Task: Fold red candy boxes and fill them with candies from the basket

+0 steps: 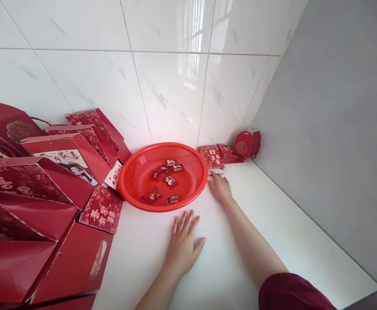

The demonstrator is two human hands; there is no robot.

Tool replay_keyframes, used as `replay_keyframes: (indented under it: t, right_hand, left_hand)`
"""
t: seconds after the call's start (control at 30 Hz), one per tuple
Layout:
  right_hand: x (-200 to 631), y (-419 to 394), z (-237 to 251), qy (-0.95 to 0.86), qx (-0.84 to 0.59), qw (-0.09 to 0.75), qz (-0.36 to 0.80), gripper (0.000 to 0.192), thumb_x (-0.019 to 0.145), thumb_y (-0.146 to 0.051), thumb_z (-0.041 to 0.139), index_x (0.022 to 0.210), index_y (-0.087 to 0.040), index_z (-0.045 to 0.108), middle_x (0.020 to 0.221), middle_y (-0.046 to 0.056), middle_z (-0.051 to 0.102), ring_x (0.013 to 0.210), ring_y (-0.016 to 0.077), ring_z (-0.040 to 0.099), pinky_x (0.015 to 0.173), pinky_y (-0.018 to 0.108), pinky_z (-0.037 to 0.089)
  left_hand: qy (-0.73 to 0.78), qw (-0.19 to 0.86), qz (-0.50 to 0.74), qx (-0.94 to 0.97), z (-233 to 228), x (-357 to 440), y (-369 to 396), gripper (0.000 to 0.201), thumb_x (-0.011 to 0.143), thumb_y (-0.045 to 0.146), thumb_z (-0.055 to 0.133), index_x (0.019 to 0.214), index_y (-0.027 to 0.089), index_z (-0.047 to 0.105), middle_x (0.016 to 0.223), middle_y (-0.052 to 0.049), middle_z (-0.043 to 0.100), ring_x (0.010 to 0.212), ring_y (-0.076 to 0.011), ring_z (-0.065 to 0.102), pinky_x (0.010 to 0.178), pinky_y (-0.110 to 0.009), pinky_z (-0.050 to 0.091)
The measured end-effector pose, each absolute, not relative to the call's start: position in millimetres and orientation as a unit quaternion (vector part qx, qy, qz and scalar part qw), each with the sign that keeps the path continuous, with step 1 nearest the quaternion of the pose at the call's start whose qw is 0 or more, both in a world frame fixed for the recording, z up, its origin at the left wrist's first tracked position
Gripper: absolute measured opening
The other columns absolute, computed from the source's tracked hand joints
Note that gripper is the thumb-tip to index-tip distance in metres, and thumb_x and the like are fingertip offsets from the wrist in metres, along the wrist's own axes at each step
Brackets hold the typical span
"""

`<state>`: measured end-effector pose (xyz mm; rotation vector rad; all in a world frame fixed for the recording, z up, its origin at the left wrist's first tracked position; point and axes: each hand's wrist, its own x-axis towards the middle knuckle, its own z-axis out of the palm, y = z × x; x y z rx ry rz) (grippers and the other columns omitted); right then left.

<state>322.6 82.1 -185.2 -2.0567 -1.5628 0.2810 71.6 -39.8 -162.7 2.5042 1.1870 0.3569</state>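
My left hand (182, 243) lies flat on the white tabletop in front of a red plastic basket (188, 203), fingers spread and nothing in it. Several small wrapped candies in dark red wrappers (170, 181) lie on the basket's bottom. My right hand (221, 187) rests at the basket's right side, fingers stretched forward. Its fingertips reach the pale front edge of a flat red printed box (211, 157); whether they press on it I cannot tell. No thing shows in its grasp.
Many red folded gift boxes (59, 185) are crowded along the left. At the back right corner sits a small red box with a round emblem (247, 144). A tiled wall (169, 94) stands behind, a grey panel (330, 129) at the right.
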Motion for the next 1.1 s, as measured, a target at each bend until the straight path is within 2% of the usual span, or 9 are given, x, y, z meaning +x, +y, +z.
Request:
replay_keyframes:
  t: [0.23, 0.33, 0.47, 0.57, 0.67, 0.8, 0.93, 1.0, 1.1]
  right_hand:
    - [344.7, 64.4, -130.8, -0.509, -0.793, 0.294, 0.159, 0.043, 0.097, -0.038, 0.039, 0.124, -0.015, 0.064, 0.115, 0.013, 0.071, 0.107, 0.0273, 0.065, 0.091, 0.036, 0.045]
    - [374.9, 40.5, -80.8, -0.476, -0.802, 0.325, 0.156, 0.043, 0.095, -0.042, 0.041, 0.100, -0.016, 0.075, 0.103, 0.012, 0.075, 0.101, 0.0285, 0.067, 0.083, 0.033, 0.046]
    - [401.1, -8.3, -23.2, -0.429, -0.800, 0.397, 0.137, 0.055, 0.094, -0.057, 0.036, 0.091, -0.020, 0.076, 0.089, 0.008, 0.077, 0.093, 0.0255, 0.069, 0.075, 0.030, 0.047]
    - [402.6, -35.8, -1.0, -0.402, -0.782, 0.450, 0.156, 0.052, 0.087, -0.062, 0.049, 0.073, -0.020, 0.076, 0.080, 0.008, 0.075, 0.088, 0.0261, 0.069, 0.070, 0.030, 0.046]
    - [391.6, -45.5, 9.6, -0.472, -0.754, 0.404, 0.212, 0.052, 0.086, -0.062, 0.053, 0.063, -0.020, 0.073, 0.074, 0.007, 0.073, 0.085, 0.0252, 0.068, 0.071, 0.030, 0.045]
    - [362.5, -46.9, 20.3, -0.588, -0.657, 0.370, 0.292, 0.054, 0.089, -0.062, 0.052, 0.063, -0.020, 0.073, 0.076, 0.005, 0.073, 0.075, 0.0191, 0.066, 0.068, 0.028, 0.044]
    - [328.5, -52.4, 29.2, -0.693, -0.552, 0.324, 0.332, 0.048, 0.092, -0.055, 0.053, 0.068, -0.020, 0.074, 0.065, 0.001, 0.068, 0.055, 0.0122, 0.052, 0.055, 0.027, 0.037]
    - [313.5, -55.4, 30.9, -0.739, -0.506, 0.301, 0.326, 0.044, 0.094, -0.050, 0.053, 0.069, -0.019, 0.073, 0.060, -0.001, 0.065, 0.051, 0.0106, 0.046, 0.052, 0.027, 0.034]
    - [296.3, -57.6, 30.6, -0.782, -0.472, 0.265, 0.309, 0.030, 0.093, -0.039, 0.058, 0.074, -0.020, 0.070, 0.066, -0.003, 0.067, 0.055, 0.0099, 0.050, 0.056, 0.026, 0.037]
  left_hand:
    - [0.421, 0.164, 0.114, 0.885, -160.2, 73.6, -35.3, 0.056, 0.097, 0.045, 0.044, 0.150, 0.029, 0.034, 0.162, -0.001, 0.024, 0.151, -0.0245, 0.018, 0.124, -0.054, 0.016]
    - [0.418, 0.160, 0.105, 0.888, -160.7, 72.0, -34.8, 0.056, 0.098, 0.045, 0.042, 0.151, 0.029, 0.032, 0.163, -0.001, 0.022, 0.151, -0.0242, 0.017, 0.124, -0.054, 0.015]
    - [0.405, 0.157, 0.114, 0.893, -162.0, 70.2, -33.7, 0.056, 0.099, 0.046, 0.039, 0.151, 0.029, 0.031, 0.162, -0.002, 0.023, 0.151, -0.0252, 0.018, 0.123, -0.055, 0.015]
    - [0.400, 0.165, 0.129, 0.892, -162.1, 70.6, -32.8, 0.053, 0.098, 0.043, 0.043, 0.149, 0.028, 0.036, 0.161, -0.004, 0.028, 0.150, -0.0269, 0.021, 0.122, -0.057, 0.017]
    - [0.409, 0.193, 0.166, 0.876, -152.6, 73.0, -34.3, 0.040, 0.096, 0.034, 0.049, 0.135, 0.027, 0.052, 0.152, -0.006, 0.043, 0.143, -0.0276, 0.036, 0.119, -0.056, 0.026]
    - [0.401, 0.225, 0.314, 0.830, -104.9, 76.0, -42.2, 0.020, 0.095, 0.022, 0.050, 0.113, 0.021, 0.059, 0.117, -0.007, 0.063, 0.113, -0.0194, 0.060, 0.099, -0.039, 0.049]
    - [0.331, 0.157, 0.440, 0.820, -34.1, 76.1, -49.8, 0.035, 0.091, 0.015, 0.056, 0.125, 0.022, 0.054, 0.119, -0.008, 0.058, 0.115, -0.0196, 0.056, 0.102, -0.037, 0.046]
    - [0.312, 0.128, 0.389, 0.857, -9.1, 74.3, -50.2, 0.039, 0.091, 0.015, 0.054, 0.129, 0.025, 0.056, 0.131, -0.008, 0.052, 0.123, -0.0211, 0.051, 0.107, -0.038, 0.042]
    - [0.319, 0.136, 0.292, 0.891, 6.1, 68.4, -48.2, 0.022, 0.095, 0.018, 0.050, 0.107, 0.024, 0.067, 0.133, -0.005, 0.051, 0.126, -0.0214, 0.048, 0.107, -0.037, 0.040]
